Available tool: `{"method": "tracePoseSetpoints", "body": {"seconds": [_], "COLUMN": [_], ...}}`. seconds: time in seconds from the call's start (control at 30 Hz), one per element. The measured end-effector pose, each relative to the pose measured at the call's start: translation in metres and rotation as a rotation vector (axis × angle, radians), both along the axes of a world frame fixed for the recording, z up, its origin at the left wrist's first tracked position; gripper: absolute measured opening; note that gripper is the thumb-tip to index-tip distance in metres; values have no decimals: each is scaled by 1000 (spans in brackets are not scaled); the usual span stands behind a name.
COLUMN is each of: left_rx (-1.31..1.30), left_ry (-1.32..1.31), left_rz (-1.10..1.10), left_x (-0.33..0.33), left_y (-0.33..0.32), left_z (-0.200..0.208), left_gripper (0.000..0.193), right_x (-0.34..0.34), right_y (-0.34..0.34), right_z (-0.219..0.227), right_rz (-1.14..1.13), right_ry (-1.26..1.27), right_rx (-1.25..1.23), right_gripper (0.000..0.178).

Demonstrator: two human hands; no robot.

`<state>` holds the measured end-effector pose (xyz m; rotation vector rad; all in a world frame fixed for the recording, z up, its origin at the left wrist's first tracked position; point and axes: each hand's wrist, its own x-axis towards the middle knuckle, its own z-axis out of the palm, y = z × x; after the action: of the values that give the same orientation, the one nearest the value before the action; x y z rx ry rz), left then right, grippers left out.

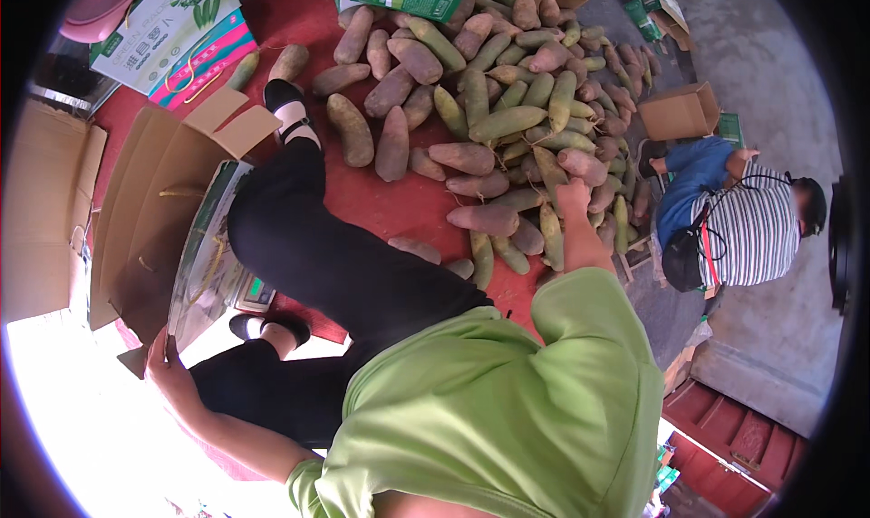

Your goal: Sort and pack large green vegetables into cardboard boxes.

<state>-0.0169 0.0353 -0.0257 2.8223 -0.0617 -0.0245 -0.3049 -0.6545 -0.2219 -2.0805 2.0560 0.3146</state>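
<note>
Reaching out over the red floor covering (pixel 399 205), the right hand (pixel 573 194) rests among a heap of long, tapered root vegetables (pixel 507 92), its fingers curled down onto one of them at the near edge of the pile; whether it has truly closed around the piece cannot be told, since the knuckles hide the grip. The roots are smooth-skinned and blunt-ended, some dull purple-brown, others pale green, lying loosely crossed over each other. The left hand (pixel 168 373) sits low at the left, fingers spread flat and pressed against the bottom edge of an open brown cardboard box (pixel 154 219), whose plain corrugated flaps stand splayed outward. A glossy printed plastic bag (pixel 204 255) lines the box on the side toward the person's knee. Black trousers (pixel 335 264) and a loose lime-green sleeve (pixel 580 337) fill the middle of the view. Printed white-and-green cartons (pixel 172 33) lie flat beyond the box, near the top left. To the right of the heap, well apart from both hands, another person in a striped shirt (pixel 752 232) crouches beside a small closed cardboard box (pixel 678 112) on grey concrete.
</note>
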Motion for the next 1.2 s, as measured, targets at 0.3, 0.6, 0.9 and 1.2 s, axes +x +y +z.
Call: {"method": "tracePoseSetpoints", "body": {"seconds": [0.3, 0.6, 0.9, 1.2], "left_rx": [-33, -89, 35, 48], "left_ry": [-8, -3, -27, -35], "left_rz": [-2, 4, 37, 90], "left_x": [-1, -1, -17, -17], "left_y": [21, 25, 4, -29], "left_z": [-11, -11, 11, 28], "left_gripper": [21, 20, 22, 30], "right_x": [28, 50, 72, 33], "right_y": [31, 65, 81, 39], "right_z": [18, 5, -23, -27], "right_rz": [27, 122, 274, 146], "right_ry": [132, 105, 201, -458], "right_rx": [117, 219, 247, 711], "right_gripper": [89, 85, 77, 52]}}
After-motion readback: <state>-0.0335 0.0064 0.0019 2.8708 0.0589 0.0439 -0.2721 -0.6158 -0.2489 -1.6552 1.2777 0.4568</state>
